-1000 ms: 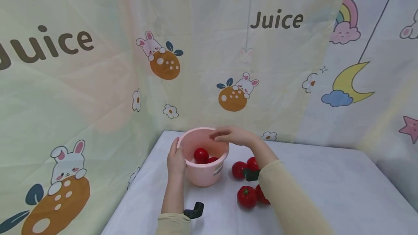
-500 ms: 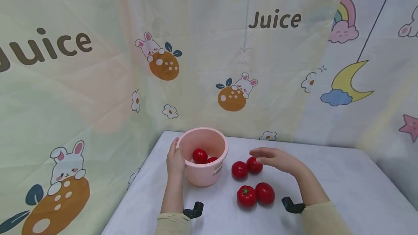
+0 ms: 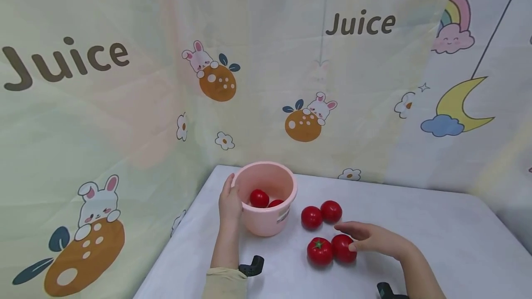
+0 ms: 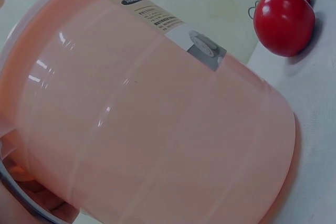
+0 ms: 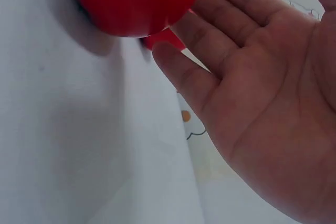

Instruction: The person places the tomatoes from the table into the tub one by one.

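A pink plastic bucket (image 3: 262,223) stands at the back left of the table, mouth tipped slightly toward me. My left hand (image 3: 230,204) holds its left side at the rim; in the left wrist view a grey handle (image 4: 23,198) crosses by the fingers. Two red tomatoes are inside, one round and plain (image 3: 259,198), the other partly hidden by the rim. My right hand (image 3: 376,239) is beside the near right tomato (image 3: 343,252), fingers extended and thumb overlapping it. In the right wrist view the palm faces this tomato (image 5: 136,1), fingertips right at its side.
Next to that tomato sits one with a green stem (image 3: 320,252). Farther back are two more tomatoes, one left (image 3: 311,218) and one right (image 3: 331,211). A white cloth covers the table (image 3: 415,216); printed curtains (image 3: 357,73) hang behind and to the left.
My right hand has moved from over the bucket, past the far tomatoes, down to the near right tomato. The left hand stays on the bucket. The head view has shifted slightly.
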A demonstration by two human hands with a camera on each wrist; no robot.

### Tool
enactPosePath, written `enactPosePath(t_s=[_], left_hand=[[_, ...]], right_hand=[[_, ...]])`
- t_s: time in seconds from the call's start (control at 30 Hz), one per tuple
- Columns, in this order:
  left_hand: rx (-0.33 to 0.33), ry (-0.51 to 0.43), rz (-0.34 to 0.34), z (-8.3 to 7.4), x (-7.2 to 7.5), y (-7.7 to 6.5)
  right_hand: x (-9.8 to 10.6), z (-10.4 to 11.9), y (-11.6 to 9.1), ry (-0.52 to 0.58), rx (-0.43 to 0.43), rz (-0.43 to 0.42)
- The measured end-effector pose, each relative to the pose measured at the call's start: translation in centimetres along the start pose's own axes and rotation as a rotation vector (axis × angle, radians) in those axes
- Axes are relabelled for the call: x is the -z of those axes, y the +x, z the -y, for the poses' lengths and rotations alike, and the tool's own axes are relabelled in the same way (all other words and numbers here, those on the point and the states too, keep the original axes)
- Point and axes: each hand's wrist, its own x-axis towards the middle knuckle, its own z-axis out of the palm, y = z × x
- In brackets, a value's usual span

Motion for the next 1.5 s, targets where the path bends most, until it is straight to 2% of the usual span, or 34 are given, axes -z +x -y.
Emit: enactPosePath(t_s=[0.1,0.33,0.63,0.97,1.5], left_hand=[[0.006,0.003,-0.006,0.0,0.0,-0.1],[-0.075,0.048,-0.014,0.2,0.2,-0.2],[-0.036,0.021,-0.002,0.0,0.2,-0.2],[-0.024,0.028,-0.001,-0.2,0.3,-0.3],[-0.027,0.028,0.012,-0.2,0.2,-0.2]], right_hand=[[-0.2,-0.6,-0.1,0.014,0.001,0.009],[-0.8,-1.6,-0.1,0.061,-0.04,-0.007],[-1.1,-2.4,0.3,0.079,-0.032,-0.028],[-1.1,-3.3,0.5,0.063,-0.028,-0.039],[-1.3,-3.5,0.5,0.066,-0.029,-0.051]])
